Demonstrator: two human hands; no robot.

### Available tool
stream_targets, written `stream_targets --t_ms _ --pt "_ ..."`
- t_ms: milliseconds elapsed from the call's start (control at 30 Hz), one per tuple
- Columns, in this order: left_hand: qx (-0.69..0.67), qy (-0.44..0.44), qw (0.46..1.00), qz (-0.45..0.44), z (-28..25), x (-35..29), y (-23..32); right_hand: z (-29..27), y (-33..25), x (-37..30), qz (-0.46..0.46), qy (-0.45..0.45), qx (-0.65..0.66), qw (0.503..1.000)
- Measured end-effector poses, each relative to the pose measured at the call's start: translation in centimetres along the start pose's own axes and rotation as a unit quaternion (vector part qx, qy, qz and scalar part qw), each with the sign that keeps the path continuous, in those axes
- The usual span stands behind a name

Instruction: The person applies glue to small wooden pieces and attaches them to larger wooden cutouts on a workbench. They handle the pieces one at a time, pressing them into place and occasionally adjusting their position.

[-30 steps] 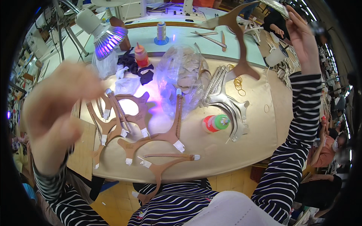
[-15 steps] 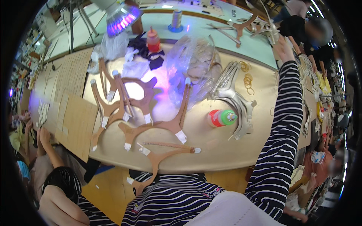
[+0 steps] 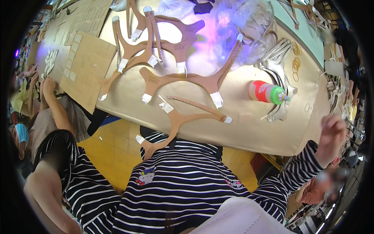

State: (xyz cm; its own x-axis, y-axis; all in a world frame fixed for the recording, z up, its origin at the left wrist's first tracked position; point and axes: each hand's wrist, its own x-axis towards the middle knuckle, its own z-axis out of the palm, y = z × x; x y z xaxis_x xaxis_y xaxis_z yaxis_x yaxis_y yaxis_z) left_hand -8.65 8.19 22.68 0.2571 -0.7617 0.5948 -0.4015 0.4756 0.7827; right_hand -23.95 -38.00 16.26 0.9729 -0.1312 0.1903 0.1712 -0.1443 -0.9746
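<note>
My right hand (image 3: pixel 331 138) is raised off the table's right corner, a little blurred, fingers bent and apart, with nothing visible in it. My left hand is out of the picture. Closest in front of my body, a tan Y-shaped sandal strap (image 3: pixel 175 121) with a braided strand and white-wrapped ends overhangs the near table edge. Beyond it lies another tan strap (image 3: pixel 187 79), and several more tan straps (image 3: pixel 132 50) overlap at the left. Silver braided straps (image 3: pixel 278 62) are piled at the right. A green-capped bottle with a red label (image 3: pixel 265 91) lies against them.
Cardboard sheets (image 3: pixel 87 66) cover the table's left side. Clear plastic bags (image 3: pixel 249 33) sit at the back, with yellow rubber bands (image 3: pixel 297 64) to their right. At the left, a co-worker's hands (image 3: pixel 47 85) are near white pieces (image 3: pixel 50 61). Yellow floor (image 3: pixel 117 144) shows below.
My right hand has drawn back from the far right, beside the pale green surface, to the near right corner. The view has turned, so the table's things appear higher and farther right.
</note>
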Motion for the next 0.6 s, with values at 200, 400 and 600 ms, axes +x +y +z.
stream_targets --t_ms 200,400,600 --pt "-0.036 0.005 0.999 -0.037 0.5 0.3 0.0 10.2 3.1 -2.3 0.179 -0.236 -0.232 0.927" --pt "-0.038 0.002 0.999 0.009 0.7 -1.1 0.0 14.3 8.1 -4.7 0.357 -0.123 -0.030 0.926" --pt "-0.072 -0.061 0.994 0.046 0.7 -1.2 -0.2 15.9 11.0 -6.6 0.324 -0.035 -0.068 0.943"
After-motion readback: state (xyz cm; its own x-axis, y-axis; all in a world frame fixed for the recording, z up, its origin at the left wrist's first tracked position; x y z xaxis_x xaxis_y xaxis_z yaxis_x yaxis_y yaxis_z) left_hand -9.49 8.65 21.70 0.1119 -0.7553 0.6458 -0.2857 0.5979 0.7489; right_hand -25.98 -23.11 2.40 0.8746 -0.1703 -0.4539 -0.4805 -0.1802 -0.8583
